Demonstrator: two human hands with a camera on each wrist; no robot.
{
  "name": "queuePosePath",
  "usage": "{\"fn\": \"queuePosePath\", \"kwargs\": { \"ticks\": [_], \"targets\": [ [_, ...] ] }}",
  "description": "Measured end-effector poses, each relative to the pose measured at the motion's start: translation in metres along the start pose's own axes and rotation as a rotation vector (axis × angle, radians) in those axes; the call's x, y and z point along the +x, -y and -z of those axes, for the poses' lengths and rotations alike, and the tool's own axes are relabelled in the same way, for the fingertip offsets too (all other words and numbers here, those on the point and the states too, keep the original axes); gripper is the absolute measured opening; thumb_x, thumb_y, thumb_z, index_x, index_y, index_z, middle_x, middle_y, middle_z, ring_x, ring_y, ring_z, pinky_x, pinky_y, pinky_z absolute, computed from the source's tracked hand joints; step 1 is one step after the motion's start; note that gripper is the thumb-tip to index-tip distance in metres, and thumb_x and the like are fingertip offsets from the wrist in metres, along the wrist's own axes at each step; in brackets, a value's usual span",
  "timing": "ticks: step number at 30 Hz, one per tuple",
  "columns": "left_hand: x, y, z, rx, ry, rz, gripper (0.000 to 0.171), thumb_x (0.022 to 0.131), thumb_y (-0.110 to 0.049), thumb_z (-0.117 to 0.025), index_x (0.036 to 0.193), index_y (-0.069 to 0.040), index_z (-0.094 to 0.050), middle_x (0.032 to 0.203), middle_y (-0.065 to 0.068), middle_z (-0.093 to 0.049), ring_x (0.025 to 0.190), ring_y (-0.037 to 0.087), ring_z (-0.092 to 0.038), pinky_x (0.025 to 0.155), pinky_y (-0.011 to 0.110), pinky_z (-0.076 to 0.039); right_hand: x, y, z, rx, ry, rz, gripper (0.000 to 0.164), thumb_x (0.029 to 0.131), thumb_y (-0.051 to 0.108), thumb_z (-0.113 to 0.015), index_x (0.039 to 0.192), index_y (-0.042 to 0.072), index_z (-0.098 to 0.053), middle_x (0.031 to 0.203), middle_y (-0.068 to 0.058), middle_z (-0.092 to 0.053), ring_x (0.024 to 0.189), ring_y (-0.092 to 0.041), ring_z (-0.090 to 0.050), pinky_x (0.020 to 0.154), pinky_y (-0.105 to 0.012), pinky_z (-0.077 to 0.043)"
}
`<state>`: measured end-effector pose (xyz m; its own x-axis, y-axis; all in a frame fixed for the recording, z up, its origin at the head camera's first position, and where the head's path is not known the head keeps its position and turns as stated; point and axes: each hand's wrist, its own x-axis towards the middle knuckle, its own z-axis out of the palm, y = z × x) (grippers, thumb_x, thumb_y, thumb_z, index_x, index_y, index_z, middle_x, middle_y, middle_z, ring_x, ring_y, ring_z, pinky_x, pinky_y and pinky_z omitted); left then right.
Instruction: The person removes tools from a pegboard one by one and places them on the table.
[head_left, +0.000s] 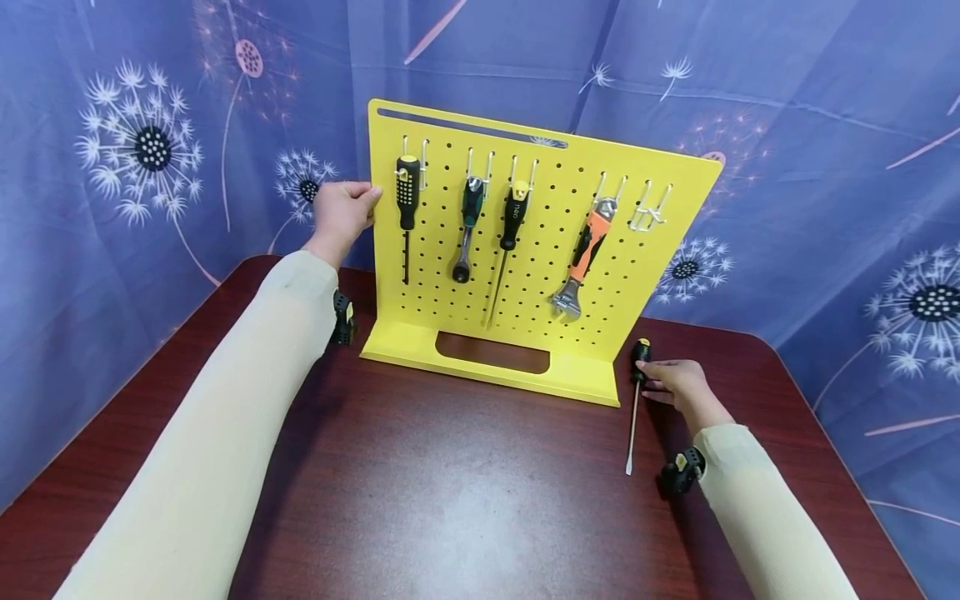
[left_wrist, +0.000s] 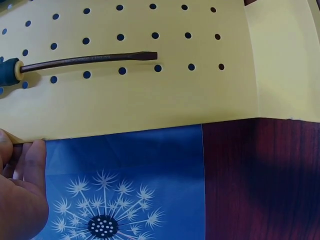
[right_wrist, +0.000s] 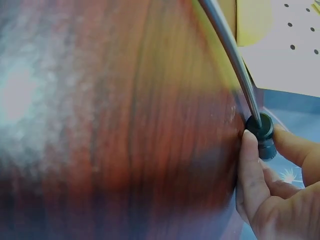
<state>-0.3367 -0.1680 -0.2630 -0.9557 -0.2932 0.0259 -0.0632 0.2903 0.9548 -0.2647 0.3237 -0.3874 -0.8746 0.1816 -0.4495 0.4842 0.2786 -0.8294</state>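
Note:
My left hand [head_left: 343,215] pinches the upper left edge of a yellow pegboard [head_left: 465,250], thumb in front, as the left wrist view also shows. To the right of the board, my right hand [head_left: 675,383] holds a flathead screwdriver [head_left: 633,425] by its black handle, shaft pointing toward me over the table. In the right wrist view thumb and fingers [right_wrist: 252,175] close around the handle's collar. On the board hang a black-and-yellow screwdriver [head_left: 407,196], a ratchet wrench [head_left: 471,208], a second black screwdriver [head_left: 514,217] and an orange-handled adjustable wrench [head_left: 590,242].
A pair of bare hooks [head_left: 648,212] sticks out at the board's upper right. The board's base stands on a dark reddish wooden table [head_left: 465,483]. Behind it hangs a blue curtain [head_left: 787,167] with dandelion prints.

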Motion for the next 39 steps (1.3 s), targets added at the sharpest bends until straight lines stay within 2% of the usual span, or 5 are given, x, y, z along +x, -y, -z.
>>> {"fn": "queuePosePath", "kwargs": {
  "ticks": [17,23,28,35,39],
  "targets": [
    [-0.003,-0.001,-0.001,-0.012,0.015,-0.004,0.038,0.106,-0.023,-0.057,0.141,-0.008,-0.062,0.144,0.016,-0.060,0.111,0.015,-0.064,0.107,0.034,-0.055,0.002,-0.004,0.017,-0.007,0.059,0.077,0.050,0.100,0.025,-0.067,0.132,-0.010,-0.054,0.088,0.002,-0.060,0.077,-0.008,-0.061,0.070,-0.024,-0.062],
    [-0.001,0.000,-0.001,-0.007,0.010,-0.006,0.038,0.106,-0.023,-0.057,0.141,-0.008,-0.062,0.145,0.016,-0.060,0.118,0.019,-0.065,0.107,0.034,-0.055,-0.009,0.008,0.021,-0.057,0.014,0.167,0.060,0.101,0.034,-0.063,0.140,-0.008,-0.048,0.113,-0.005,-0.058,0.088,-0.005,-0.057,0.071,-0.020,-0.060],
    [0.001,0.002,0.000,0.000,0.005,0.002,0.038,0.106,-0.024,-0.057,0.141,-0.008,-0.062,0.144,0.016,-0.061,0.107,0.013,-0.065,0.105,0.033,-0.056,-0.030,0.028,0.008,-0.112,-0.068,0.241,0.074,0.105,0.039,-0.052,0.159,-0.003,-0.024,0.142,-0.010,-0.044,0.102,-0.001,-0.049,0.076,-0.015,-0.057],
    [0.001,0.002,-0.001,0.026,0.009,-0.017,0.037,0.106,-0.025,-0.058,0.137,-0.007,-0.066,0.133,0.013,-0.066,0.087,0.003,-0.062,0.100,0.029,-0.057,-0.061,0.053,-0.019,0.020,-0.100,0.392,0.076,0.105,0.032,-0.056,0.162,0.002,-0.017,0.117,0.011,-0.043,0.103,0.006,-0.046,0.090,-0.018,-0.044],
    [0.002,0.003,0.000,0.016,0.010,-0.028,0.036,0.105,-0.024,-0.058,0.134,-0.005,-0.067,0.121,0.007,-0.066,0.080,0.000,-0.059,0.097,0.028,-0.057,-0.073,0.067,-0.034,0.072,-0.067,0.455,0.073,0.104,0.027,-0.056,0.162,0.004,-0.018,0.129,0.005,-0.044,0.107,0.003,-0.046,0.091,-0.020,-0.042]
  ]
}}
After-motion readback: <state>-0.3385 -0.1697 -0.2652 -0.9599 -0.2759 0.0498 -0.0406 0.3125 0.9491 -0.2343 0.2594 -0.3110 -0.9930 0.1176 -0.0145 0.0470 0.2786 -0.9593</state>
